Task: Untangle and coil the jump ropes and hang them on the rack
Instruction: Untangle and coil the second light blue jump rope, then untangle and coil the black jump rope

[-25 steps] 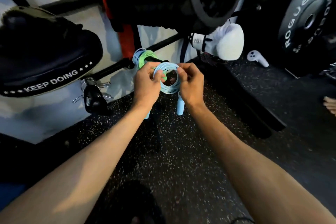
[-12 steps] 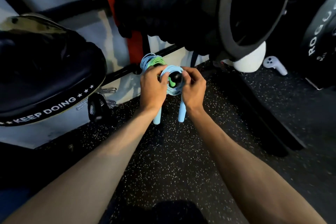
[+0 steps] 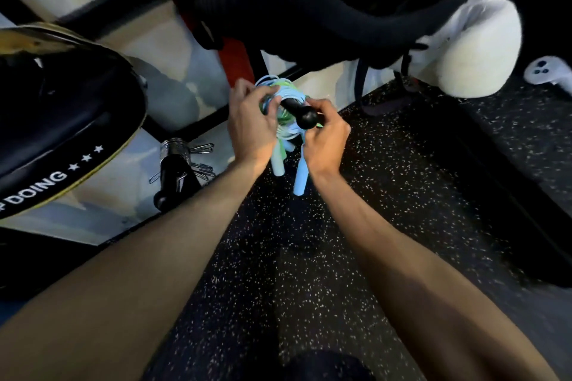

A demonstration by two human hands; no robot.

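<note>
Two hands on blue jump rope (image 3: 289, 132) coil, threaded over black rack peg (image 3: 305, 116), just in front of green jump rope (image 3: 280, 83) already hung there. Grip: left hand (image 3: 250, 130) curls round coil's left side; right hand (image 3: 325, 139) pinches right side below peg's ball end. Both handles (image 3: 299, 178) dangle beneath. Judgement: cord light, limp, springy, probably slick; loops prone to splay. Hold bundled strands together, not handles, until coil seats behind ball.

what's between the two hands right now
In the head view, the black rack peg pokes out between the left hand and right hand, with the blue rope coil looped around it.
</note>
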